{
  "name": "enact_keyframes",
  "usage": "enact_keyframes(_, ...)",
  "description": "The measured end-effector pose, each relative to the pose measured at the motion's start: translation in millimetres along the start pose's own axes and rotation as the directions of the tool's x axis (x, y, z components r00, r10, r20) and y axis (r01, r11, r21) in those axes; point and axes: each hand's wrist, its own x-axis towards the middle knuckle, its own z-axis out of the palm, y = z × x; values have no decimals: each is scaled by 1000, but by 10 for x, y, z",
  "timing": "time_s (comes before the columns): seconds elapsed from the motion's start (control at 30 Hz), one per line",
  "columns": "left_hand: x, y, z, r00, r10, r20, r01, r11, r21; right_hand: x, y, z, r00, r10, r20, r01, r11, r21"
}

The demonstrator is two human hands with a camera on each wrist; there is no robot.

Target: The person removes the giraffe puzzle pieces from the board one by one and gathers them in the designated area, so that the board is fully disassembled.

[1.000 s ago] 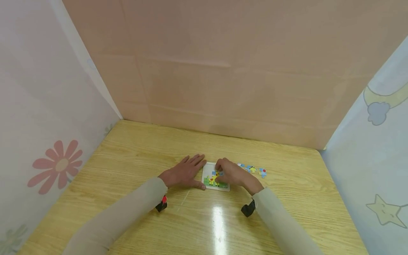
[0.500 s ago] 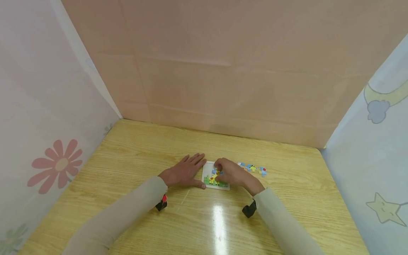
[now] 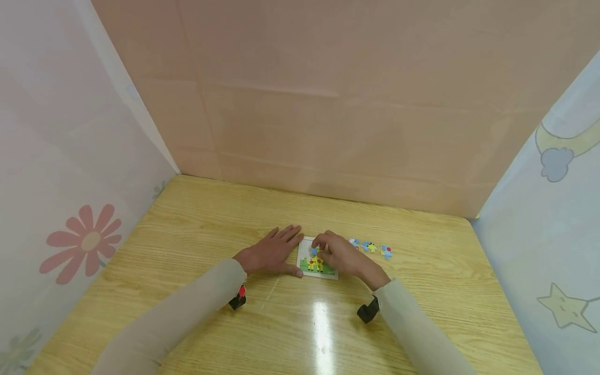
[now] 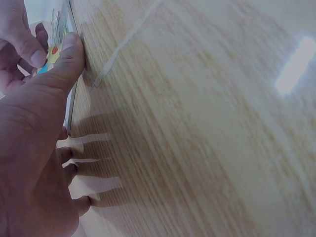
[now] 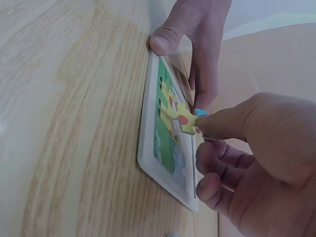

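A white-framed jigsaw tray (image 3: 323,277) lies on the table, with a yellow giraffe with red spots on green ground partly put together in it. My left hand (image 3: 271,255) rests flat with spread fingers; its thumb and index finger touch the tray's left side. Over the right part of the tray, my right hand (image 3: 346,255) pinches a puzzle piece between thumb and fingers. In the right wrist view, a yellow piece with a red spot (image 5: 183,120) shows at the thumb tip, with a blue bit beside it. My fingers partly hide the piece and the tray's upper right.
Several loose puzzle pieces (image 3: 370,247), blue, yellow and red, lie to the right of the tray. The wooden table (image 3: 225,213) meets a brown backdrop (image 3: 290,130) behind, and patterned cloth walls stand on both sides.
The right hand's fingertips have shifted slightly up and left over the tray, leaving more of the giraffe in sight. The left hand and the loose pieces stay put.
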Motion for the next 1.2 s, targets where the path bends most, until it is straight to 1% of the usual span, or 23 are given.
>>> enact_keyframes(0.17,-1,1,4,1000,-4,3,4,1000,12,-15,4,-24,1000,-2,-4,2,1000,31)
enact_keyframes(0.4,7,-6,13,1000,-5,-2,5,1000,15,-40,-16,-61,1000,-17,16,15,997,81)
enact_keyframes(0.57,17,-15,23,1000,-1,-6,2,1000,26,-54,-28,-87,1000,-4,10,3,996,91)
enact_keyframes(0.77,11,-5,13,1000,1,-3,-1,1000,19,-76,-28,-130,1000,20,-22,-19,997,68)
enact_keyframes(0.97,13,-7,15,1000,-2,-9,2,1000,14,-145,-4,-203,998,27,-48,-25,998,52)
enact_keyframes(1.2,23,1,7,1000,-16,-6,16,1000,14,-252,95,-286,998,31,-54,-28,998,56)
